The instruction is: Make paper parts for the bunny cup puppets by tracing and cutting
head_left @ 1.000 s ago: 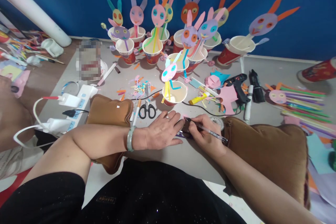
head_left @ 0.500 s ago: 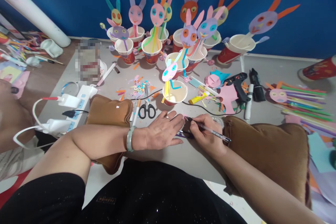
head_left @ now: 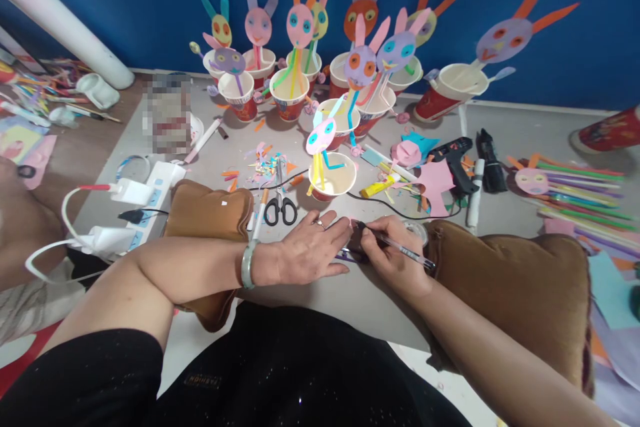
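My right hand (head_left: 397, 253) grips a clear-barrelled pen (head_left: 407, 250), its tip pointing left toward a tiny pink bit by my left fingertips. Palm down, my left hand (head_left: 313, 250) lies with fingers stretched out, a ring on one of them. Between the hands is a dark flat object (head_left: 356, 240), partly hidden and hard to identify. Just beyond them stands a paper cup (head_left: 333, 183) bearing a pink paper rabbit figure (head_left: 321, 137). Black-handled scissors (head_left: 281, 210) rest ahead of my left hand.
Several cups with paper rabbits (head_left: 360, 67) line the blue wall. A glue gun (head_left: 454, 160), pink paper (head_left: 434, 187) and scraps lie right of centre. Brown cushions (head_left: 510, 300) flank my arms. A power strip (head_left: 155, 203) is at left, near another person's arm (head_left: 25, 213).
The pen has tilted and shifted slightly in my right hand, near my left fingertips. My left hand stays in place.
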Motion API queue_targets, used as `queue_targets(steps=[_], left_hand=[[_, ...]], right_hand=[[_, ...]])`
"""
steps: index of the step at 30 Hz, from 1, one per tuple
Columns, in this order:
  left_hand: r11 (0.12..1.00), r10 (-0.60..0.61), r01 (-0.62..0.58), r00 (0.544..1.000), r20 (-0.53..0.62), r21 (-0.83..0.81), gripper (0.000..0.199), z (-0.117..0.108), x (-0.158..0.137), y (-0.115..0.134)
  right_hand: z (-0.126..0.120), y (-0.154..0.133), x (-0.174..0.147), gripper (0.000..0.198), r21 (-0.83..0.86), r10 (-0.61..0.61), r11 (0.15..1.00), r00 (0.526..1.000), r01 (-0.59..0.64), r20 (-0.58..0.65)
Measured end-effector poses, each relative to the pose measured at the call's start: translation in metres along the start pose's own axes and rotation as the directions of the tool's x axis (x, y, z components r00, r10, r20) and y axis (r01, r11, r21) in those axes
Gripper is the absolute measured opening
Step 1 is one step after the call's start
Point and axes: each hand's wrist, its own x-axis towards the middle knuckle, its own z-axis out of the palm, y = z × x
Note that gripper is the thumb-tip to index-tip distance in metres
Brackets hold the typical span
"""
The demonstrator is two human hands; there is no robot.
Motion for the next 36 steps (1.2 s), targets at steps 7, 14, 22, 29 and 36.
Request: queue_targets(steps=[7,14,22,29,36], left_hand=[[1.000,0.003,-0.003,1.000,0.011,0.007,0.061,-0.0039,0.0001,-0.0005],[1.000,0.004,-0.005,1.000,0.004,0.026,0.061,-0.0028,0.0003,-0.0001],[1.000,0.001,-0.001,1.000,0.006,0.011,0.059,-0.0034,0.0005,-0.0006],[1.000,0.007,-0.007,1.000,0.008,-0.003,0.059,-0.0037,0.0010,-0.0017],[1.000,0.010,-0.010,1.000,0.008,0.007,0.059,-0.0054,0.0005,-0.0011]], right_hand=[[-0.0016,-0.0025,0.0008,0.011,0.024,0.018,1.000,1.000,-0.018,0.020],[-0.0027,-0.0037,0.0035,0.013,-0.009,-0.041,0.999,0.999,0.041,0.000],[-0.0019,-0.0039,0.0012,0.014,-0.034,0.016,0.999,0.999,-0.017,-0.031],[-0.0011,-0.0023,0.0003,0.013,-0.027,-0.002,1.000,0.999,0.001,-0.032],[-0.0012,-0.0015,0.0000,0.013,-0.025,0.010,1.000,1.000,-0.010,-0.016]])
